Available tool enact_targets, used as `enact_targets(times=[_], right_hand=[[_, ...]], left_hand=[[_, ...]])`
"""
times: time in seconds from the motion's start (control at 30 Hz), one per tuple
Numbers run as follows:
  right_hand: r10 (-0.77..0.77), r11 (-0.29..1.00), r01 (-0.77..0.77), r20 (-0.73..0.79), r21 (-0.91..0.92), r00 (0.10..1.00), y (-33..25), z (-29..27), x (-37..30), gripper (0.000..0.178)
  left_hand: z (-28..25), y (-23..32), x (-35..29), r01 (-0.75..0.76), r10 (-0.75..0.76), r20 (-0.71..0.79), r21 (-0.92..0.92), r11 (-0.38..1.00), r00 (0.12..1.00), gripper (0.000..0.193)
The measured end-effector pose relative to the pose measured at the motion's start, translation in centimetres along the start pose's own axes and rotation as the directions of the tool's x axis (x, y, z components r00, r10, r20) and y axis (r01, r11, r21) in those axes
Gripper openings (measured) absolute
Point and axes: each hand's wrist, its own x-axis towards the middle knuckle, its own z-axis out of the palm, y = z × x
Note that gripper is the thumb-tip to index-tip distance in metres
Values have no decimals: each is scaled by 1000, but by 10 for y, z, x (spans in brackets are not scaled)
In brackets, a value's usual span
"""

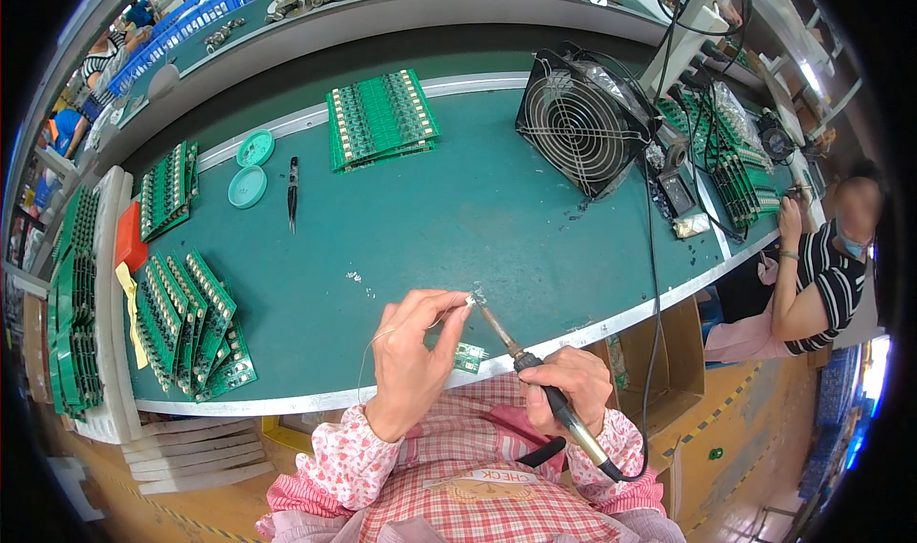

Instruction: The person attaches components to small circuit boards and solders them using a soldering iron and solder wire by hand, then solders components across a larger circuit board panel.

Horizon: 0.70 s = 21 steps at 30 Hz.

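Note:
My left hand is closed in a pinch, with a thin solder wire curving back from it. A tiny whitish piece shows at its fingertips, too small to name. My right hand wraps round the black handle of a soldering iron. Its tip points up and left, close to the left fingertips; whether they touch, I cannot tell. A small green circuit board lies just below the tip, partly behind my left hand.
Stacked green circuit boards lie at the back, with more boards at left. Two turquoise lids and black tweezers lie between. A black fan stands back right. The iron's cable crosses the bench edge. A co-worker sits at right.

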Motion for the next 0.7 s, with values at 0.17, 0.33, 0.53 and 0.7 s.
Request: enact_targets(times=[0.17, 0.33, 0.53, 0.7], right_hand=[[65, 994, -69, -59, -79, 996, 0, -2, 0, 20], [73, 976, -118, -242, -181, 968, -4, 3, 16, 39], [94, 981, -149, -368, -125, 925, 7, 16, 9, 36], [56, 911, -235, -462, -340, 885, 36, -10, 1, 38]], left_hand=[[0, 1, 1, 115, -106, 61, -164, 980, 992, 11], [0, 22, 5, 389, -245, 331, -499, 774, 911, 15], [22, 37, 3, 490, -298, 397, -590, 642, 868, 19], [38, 44, 4, 307, -200, 266, -461, 833, 943, 16]])
